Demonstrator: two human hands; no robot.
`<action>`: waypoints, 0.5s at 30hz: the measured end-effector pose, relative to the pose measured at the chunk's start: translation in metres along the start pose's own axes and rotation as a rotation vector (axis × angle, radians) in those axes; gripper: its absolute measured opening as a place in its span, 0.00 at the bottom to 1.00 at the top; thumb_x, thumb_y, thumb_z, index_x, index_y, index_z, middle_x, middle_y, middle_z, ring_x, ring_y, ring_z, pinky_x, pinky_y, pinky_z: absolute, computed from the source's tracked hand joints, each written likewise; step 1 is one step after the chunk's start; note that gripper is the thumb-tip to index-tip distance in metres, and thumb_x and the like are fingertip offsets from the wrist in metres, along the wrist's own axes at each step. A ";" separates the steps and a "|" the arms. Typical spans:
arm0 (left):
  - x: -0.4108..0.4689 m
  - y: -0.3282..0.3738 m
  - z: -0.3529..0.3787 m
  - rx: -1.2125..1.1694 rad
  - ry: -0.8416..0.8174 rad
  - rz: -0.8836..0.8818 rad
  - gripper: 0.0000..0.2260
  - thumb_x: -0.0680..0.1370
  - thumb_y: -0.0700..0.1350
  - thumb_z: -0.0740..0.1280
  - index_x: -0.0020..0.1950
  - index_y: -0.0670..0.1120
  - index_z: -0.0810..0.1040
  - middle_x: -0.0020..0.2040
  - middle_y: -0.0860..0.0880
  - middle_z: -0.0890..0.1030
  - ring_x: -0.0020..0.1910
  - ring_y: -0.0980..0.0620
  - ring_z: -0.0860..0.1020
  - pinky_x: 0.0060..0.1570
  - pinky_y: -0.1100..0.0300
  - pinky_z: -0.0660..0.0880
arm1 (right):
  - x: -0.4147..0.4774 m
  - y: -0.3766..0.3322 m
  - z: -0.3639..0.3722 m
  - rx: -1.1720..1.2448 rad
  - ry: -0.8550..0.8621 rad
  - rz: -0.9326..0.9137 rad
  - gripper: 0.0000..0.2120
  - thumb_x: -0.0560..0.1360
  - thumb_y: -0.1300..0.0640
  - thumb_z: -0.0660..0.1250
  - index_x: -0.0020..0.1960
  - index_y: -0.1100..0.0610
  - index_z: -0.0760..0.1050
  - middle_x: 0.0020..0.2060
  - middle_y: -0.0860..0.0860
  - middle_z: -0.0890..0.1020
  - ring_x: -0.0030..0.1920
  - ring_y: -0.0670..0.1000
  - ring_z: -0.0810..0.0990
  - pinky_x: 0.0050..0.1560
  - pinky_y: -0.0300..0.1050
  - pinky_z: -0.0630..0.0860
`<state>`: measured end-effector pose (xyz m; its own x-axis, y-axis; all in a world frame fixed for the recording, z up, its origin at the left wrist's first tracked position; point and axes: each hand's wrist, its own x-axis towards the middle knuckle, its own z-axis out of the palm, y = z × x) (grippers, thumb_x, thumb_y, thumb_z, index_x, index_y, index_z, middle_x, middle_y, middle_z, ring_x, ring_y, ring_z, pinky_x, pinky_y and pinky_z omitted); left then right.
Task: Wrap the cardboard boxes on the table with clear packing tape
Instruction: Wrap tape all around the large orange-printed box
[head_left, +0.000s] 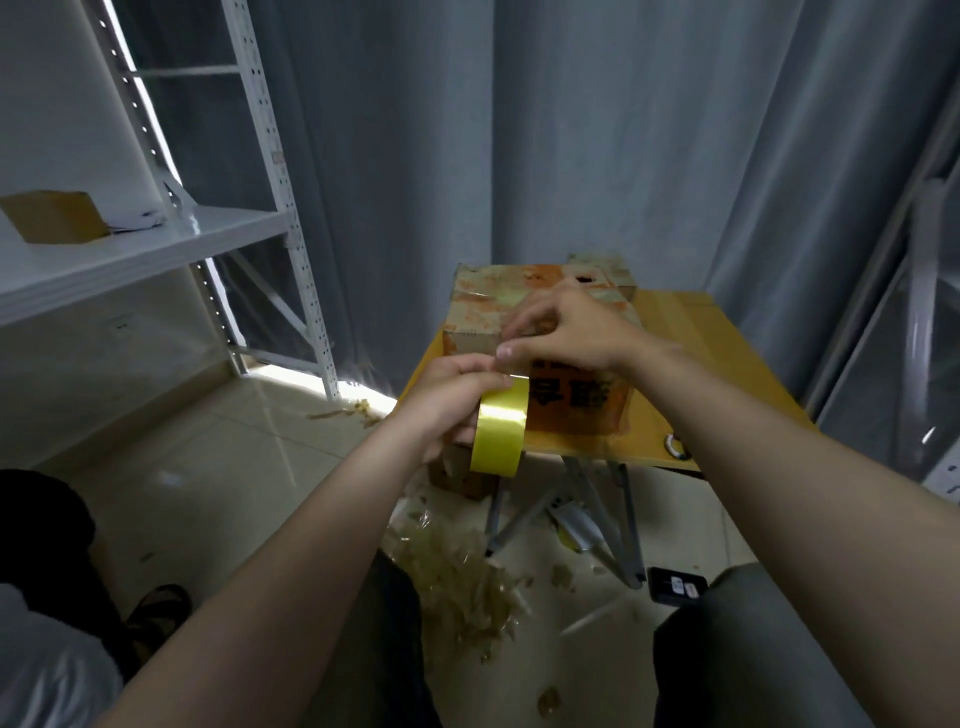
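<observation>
**Task status.** The cardboard box (480, 312) stands at the centre of the view, on the left part of the table (696, 332). Its top and front faces already carry glossy, wrinkled film, so part of the wrap appears to be done. A further band is judged to be in progress. A second box (610, 270) stands just behind the first, at 1 o'clock from it. How far it is wrapped cannot be determined.

**Hands.** The left hand (441, 402) grasps the tape roll (498, 434) at 7 o'clock from the box, just off the table edge. A short tape strip (519, 383) runs from the roll up to the box's near top edge. The right hand (569, 325) rests on the box top with its fingers curled, thumb and forefinger pinching the strip's free end at that edge.

**Remaining work.** Judged from the present state: lay the strip down, carry it round the box, cut it, then check the rear box.

**Containers.**
- Both boxes are closed, so their contents are not visible.
- The shelf (156, 244) at 10 o'clock holds one small carton (54, 215), also closed.
- Tape scraps (462, 571) lie on the floor at 6 o'clock.
</observation>
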<state>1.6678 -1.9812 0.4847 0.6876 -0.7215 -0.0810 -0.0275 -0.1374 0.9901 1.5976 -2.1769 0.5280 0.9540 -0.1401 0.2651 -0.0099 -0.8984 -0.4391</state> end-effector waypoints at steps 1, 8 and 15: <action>-0.002 0.002 -0.001 -0.004 0.008 0.014 0.05 0.79 0.44 0.72 0.53 0.48 0.86 0.36 0.49 0.78 0.31 0.51 0.75 0.30 0.60 0.72 | -0.003 -0.003 -0.002 -0.067 -0.023 -0.003 0.25 0.63 0.23 0.69 0.50 0.38 0.86 0.56 0.37 0.82 0.65 0.49 0.68 0.63 0.47 0.67; -0.017 0.015 0.011 0.020 -0.007 0.035 0.19 0.74 0.50 0.77 0.64 0.51 0.81 0.45 0.50 0.85 0.41 0.50 0.84 0.40 0.52 0.80 | -0.013 -0.026 -0.013 -0.104 0.137 -0.032 0.06 0.70 0.44 0.79 0.36 0.39 0.84 0.44 0.37 0.86 0.58 0.48 0.76 0.64 0.48 0.69; -0.032 0.020 0.024 0.014 -0.032 0.062 0.23 0.78 0.55 0.73 0.70 0.53 0.72 0.51 0.49 0.88 0.48 0.51 0.87 0.54 0.50 0.83 | -0.011 -0.033 -0.030 -0.060 0.223 0.142 0.10 0.74 0.50 0.77 0.35 0.44 0.82 0.39 0.46 0.87 0.43 0.47 0.84 0.51 0.52 0.82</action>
<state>1.6280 -1.9769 0.5048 0.6605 -0.7505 -0.0232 -0.0798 -0.1009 0.9917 1.5780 -2.1584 0.5655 0.8520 -0.3492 0.3901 -0.1631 -0.8851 -0.4358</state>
